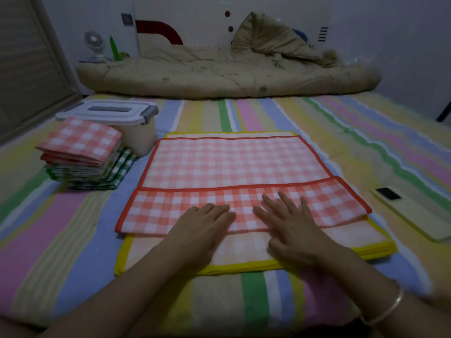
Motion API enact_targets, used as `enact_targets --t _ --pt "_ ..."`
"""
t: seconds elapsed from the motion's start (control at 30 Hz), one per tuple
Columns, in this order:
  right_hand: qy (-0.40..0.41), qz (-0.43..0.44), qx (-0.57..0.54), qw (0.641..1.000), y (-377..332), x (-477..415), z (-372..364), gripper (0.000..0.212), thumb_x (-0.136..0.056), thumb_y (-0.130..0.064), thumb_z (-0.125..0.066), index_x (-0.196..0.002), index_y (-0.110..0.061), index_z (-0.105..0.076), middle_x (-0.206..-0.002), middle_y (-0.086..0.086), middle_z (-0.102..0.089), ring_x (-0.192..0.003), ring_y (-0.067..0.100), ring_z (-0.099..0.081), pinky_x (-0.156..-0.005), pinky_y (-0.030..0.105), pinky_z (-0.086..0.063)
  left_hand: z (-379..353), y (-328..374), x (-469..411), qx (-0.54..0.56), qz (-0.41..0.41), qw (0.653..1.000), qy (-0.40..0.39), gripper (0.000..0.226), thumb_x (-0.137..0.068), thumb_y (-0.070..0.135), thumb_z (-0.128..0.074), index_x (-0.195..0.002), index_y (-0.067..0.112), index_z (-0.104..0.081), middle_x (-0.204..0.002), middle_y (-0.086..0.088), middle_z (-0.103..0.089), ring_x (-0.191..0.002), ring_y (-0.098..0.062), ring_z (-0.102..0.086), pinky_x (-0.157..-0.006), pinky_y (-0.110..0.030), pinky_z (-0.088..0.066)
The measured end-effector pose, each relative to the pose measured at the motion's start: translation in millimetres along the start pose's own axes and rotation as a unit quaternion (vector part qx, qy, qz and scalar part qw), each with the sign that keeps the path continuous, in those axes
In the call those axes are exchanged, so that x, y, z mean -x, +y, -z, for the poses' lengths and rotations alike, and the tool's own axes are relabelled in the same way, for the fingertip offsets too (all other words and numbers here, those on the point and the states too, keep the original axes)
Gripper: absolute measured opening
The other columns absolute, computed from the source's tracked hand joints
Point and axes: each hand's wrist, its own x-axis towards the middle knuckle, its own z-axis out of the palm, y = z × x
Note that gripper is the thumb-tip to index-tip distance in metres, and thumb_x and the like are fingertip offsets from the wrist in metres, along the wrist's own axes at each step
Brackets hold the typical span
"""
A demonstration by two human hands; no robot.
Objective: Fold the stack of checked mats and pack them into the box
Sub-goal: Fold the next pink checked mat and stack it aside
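My left hand (pixel 207 223) and right hand (pixel 290 223) both lie flat with fingers straight, grasping nothing. They press side by side on the turned-over near strip of the red checked mat (pixel 231 162). That mat lies spread at the middle of the bed (pixel 268 113), its near edge folded back over itself so that the red border runs across it. Under it lies a yellow-bordered mat (pixel 353 237), showing along the near and far sides; I cannot tell whether it is one mat or several. Toward the left edge of the bed stands a pile: a folded red checked mat (pixel 80 140) on top, with folded green checked mats (pixel 117 172) beneath. Just behind the pile stands the box (pixel 141 140), its white lid (pixel 109 111) resting on it. A phone (pixel 410 211) in a pale case lies back up near the right edge, apart from the mats. A rumpled beige quilt (pixel 219 74) runs along the far edge. A thin bangle (pixel 385 311) circles my right wrist.
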Motion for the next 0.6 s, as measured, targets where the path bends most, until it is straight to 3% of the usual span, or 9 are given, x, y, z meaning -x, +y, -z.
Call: enact_targets --t 0.27,0.37,0.47,0.53,0.6 --pt "-0.038 -0.049 -0.078 0.995 -4 6 -1 0.071 -0.080 -0.055 -0.002 -0.151 -0.047 0.002 -0.161 -0.014 0.013 -0.148 0.014 0.016 -0.118 0.056 0.006 14 2 -5 -0.070 -0.002 0.995 -0.072 0.061 -0.102 0.020 -0.039 -0.155 0.028 -0.010 -0.163 0.003 -0.014 -0.144 -0.019 -0.023 -0.115 -0.040 -0.026" --pt "-0.028 -0.048 -0.086 0.995 -5 13 14 0.069 -0.084 -0.060 -0.002 -0.148 -0.047 -0.026 -0.160 -0.013 -0.017 -0.147 0.016 -0.015 -0.117 0.051 -0.017 28 6 1 -0.020 -0.006 0.995 -0.101 0.054 -0.103 0.025 -0.037 -0.154 0.033 -0.020 -0.156 0.004 -0.033 -0.132 -0.016 -0.038 -0.106 -0.034 -0.038" --pt "0.026 -0.040 -0.059 0.997 -7 9 29 0.081 -0.079 -0.064 0.003 -0.119 -0.038 -0.063 -0.128 -0.009 -0.060 -0.112 0.015 -0.052 -0.096 0.037 -0.039 42 8 5 0.052 -0.011 0.988 -0.144 0.046 -0.102 0.033 -0.034 -0.147 0.034 -0.038 -0.146 0.010 -0.046 -0.118 -0.008 -0.043 -0.093 -0.030 -0.042" --pt "0.080 -0.043 -0.069 0.993 -10 0 35 0.068 -0.092 -0.060 -0.011 -0.102 -0.030 -0.071 -0.103 -0.005 -0.070 -0.092 0.015 -0.059 -0.081 0.032 -0.041 48 8 1 0.113 0.002 0.983 -0.146 0.039 -0.101 0.041 -0.037 -0.137 0.033 -0.052 -0.135 0.014 -0.056 -0.108 -0.001 -0.047 -0.089 -0.027 -0.043" --pt "0.124 -0.058 -0.070 0.988 -11 -14 40 0.048 -0.100 -0.049 -0.029 -0.099 -0.025 -0.071 -0.096 -0.002 -0.070 -0.089 0.019 -0.059 -0.074 0.032 -0.037 49 5 -9 0.156 0.029 0.983 -0.096 0.038 -0.098 0.049 -0.042 -0.125 0.032 -0.063 -0.124 0.015 -0.063 -0.101 0.000 -0.055 -0.087 -0.026 -0.047"
